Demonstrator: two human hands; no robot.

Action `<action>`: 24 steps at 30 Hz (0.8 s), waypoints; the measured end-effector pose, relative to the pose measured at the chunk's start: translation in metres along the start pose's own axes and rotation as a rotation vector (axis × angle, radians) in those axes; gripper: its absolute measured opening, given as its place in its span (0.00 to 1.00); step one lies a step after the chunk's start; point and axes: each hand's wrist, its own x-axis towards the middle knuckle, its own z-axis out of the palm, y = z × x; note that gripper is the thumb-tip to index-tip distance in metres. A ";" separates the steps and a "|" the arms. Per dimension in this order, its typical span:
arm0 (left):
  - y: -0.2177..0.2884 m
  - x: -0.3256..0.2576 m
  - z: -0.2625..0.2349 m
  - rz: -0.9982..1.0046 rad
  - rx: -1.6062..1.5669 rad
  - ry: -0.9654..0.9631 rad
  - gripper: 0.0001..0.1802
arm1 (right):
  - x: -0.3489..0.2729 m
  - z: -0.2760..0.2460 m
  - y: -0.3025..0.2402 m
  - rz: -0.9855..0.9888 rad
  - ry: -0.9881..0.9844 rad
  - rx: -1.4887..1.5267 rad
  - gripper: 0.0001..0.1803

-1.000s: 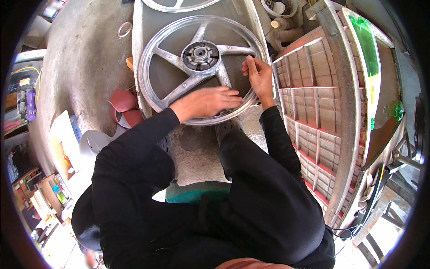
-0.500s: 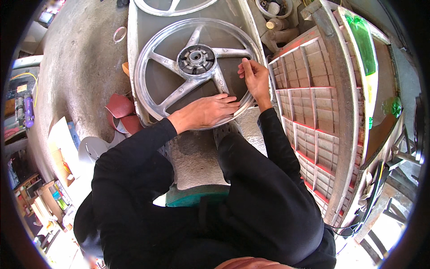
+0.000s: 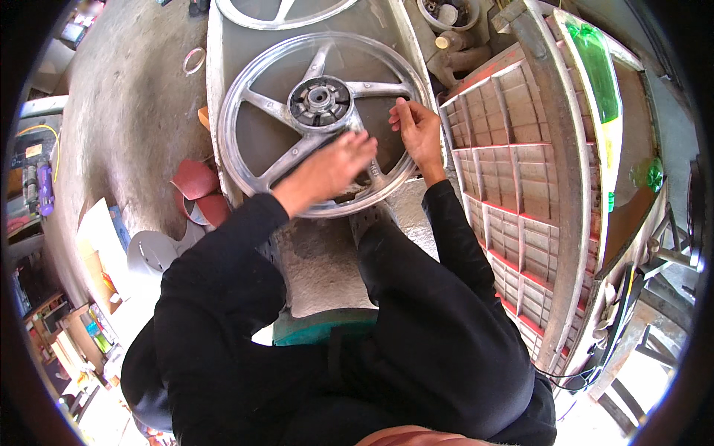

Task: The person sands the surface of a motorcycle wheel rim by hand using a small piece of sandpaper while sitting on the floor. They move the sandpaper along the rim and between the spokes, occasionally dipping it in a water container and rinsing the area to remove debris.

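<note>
A silver five-spoke motorcycle wheel (image 3: 297, 153) lies flat across a long trough (image 3: 216, 74) holding grey, murky liquid. Its dark slotted hub (image 3: 320, 102) faces up. My left hand (image 3: 327, 172) is over the near spokes, its fingers smeared by motion; whether it touches the metal or holds anything does not show. At the wheel's right side is my right hand (image 3: 421, 137), closed, thumb against curled fingers. What may be inside that pinch is hidden. Part of a second silver wheel (image 3: 286, 24) shows at the trough's far end.
Reddish-brown curled sheets (image 3: 199, 189) lie left of the trough beside a grey curved piece (image 3: 152, 251). A red-edged lattice panel (image 3: 513, 175) leans close on my right. A round tub (image 3: 450, 13) and a bottle (image 3: 454, 41) stand at the far right. Below me is a green seat (image 3: 323, 327).
My left hand has lifted off the near rim and swung inward over the spokes toward the hub. The right hand stays by the right rim, fingers still curled.
</note>
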 end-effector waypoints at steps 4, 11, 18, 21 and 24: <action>0.004 0.006 -0.001 0.203 -0.029 -0.089 0.28 | 0.001 -0.003 0.002 -0.018 0.006 0.030 0.24; 0.024 0.003 0.009 0.076 -0.006 0.008 0.26 | 0.003 -0.002 0.009 0.001 -0.005 0.004 0.24; -0.001 0.005 0.012 -0.072 0.158 0.074 0.27 | 0.001 0.001 -0.001 0.011 -0.016 -0.008 0.23; 0.020 0.006 0.011 0.083 -0.047 -0.017 0.27 | 0.001 -0.004 0.002 0.016 -0.026 -0.017 0.23; -0.004 0.011 -0.017 0.116 -0.022 -0.053 0.24 | 0.000 -0.001 0.000 0.007 -0.025 0.003 0.23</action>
